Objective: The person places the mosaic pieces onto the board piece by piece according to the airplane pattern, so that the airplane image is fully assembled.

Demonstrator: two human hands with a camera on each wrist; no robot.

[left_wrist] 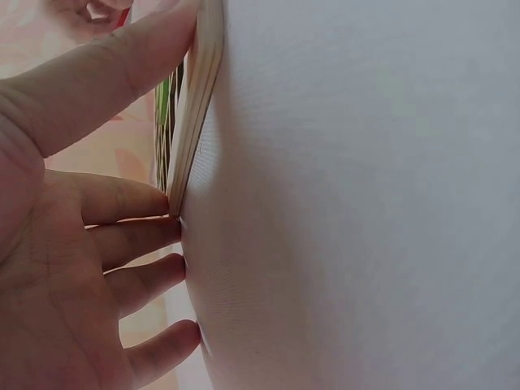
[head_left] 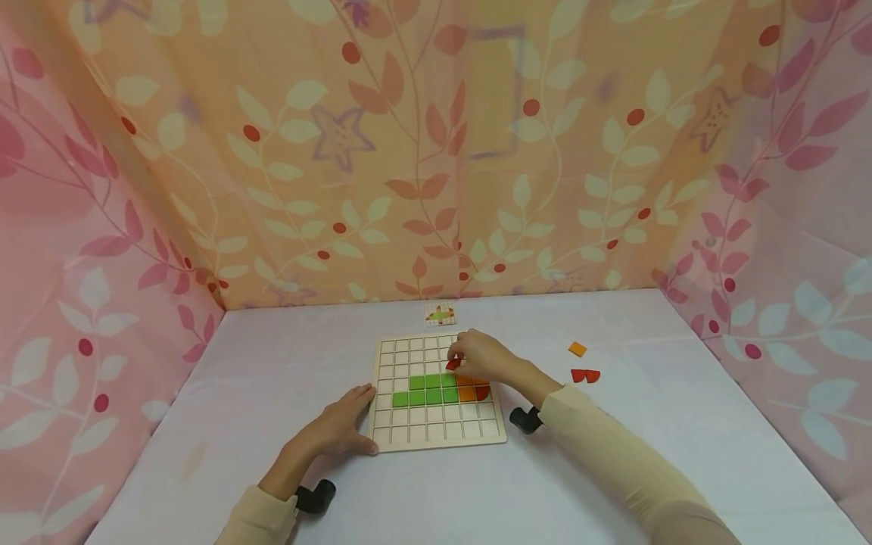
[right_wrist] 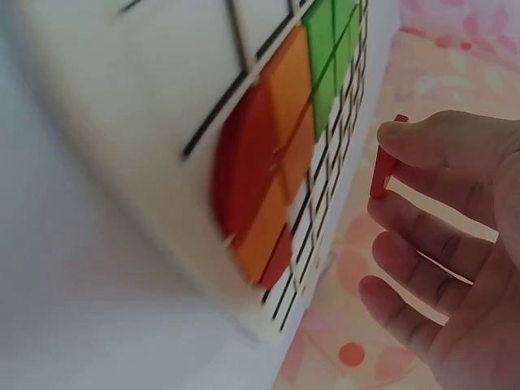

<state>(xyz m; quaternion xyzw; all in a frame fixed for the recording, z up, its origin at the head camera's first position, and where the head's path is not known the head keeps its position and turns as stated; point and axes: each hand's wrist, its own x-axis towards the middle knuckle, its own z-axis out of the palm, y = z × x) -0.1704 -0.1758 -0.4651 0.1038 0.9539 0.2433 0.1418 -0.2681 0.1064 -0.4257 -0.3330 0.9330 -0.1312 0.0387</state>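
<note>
A wooden grid board [head_left: 409, 434] lies on the white table, with green square tiles [head_left: 434, 395], orange tiles [head_left: 466, 393] and a red quarter-round tile [head_left: 482, 393] set in its cells. Above the board my right hand [head_left: 484, 356] pinches a red tile [right_wrist: 388, 156] between thumb and fingers; the right wrist view shows it held clear of the grid. At the board's left edge rests my left hand [head_left: 341, 420], its thumb and fingers straight and touching the side. In the left wrist view the board's edge [left_wrist: 195, 122] stands between thumb and fingertips.
Right of the board lie two red tiles [head_left: 585, 375] and an orange square tile [head_left: 577, 349]. A small pattern card [head_left: 439, 312] is behind the board. Patterned curtains [head_left: 436, 151] enclose the table at the back and sides.
</note>
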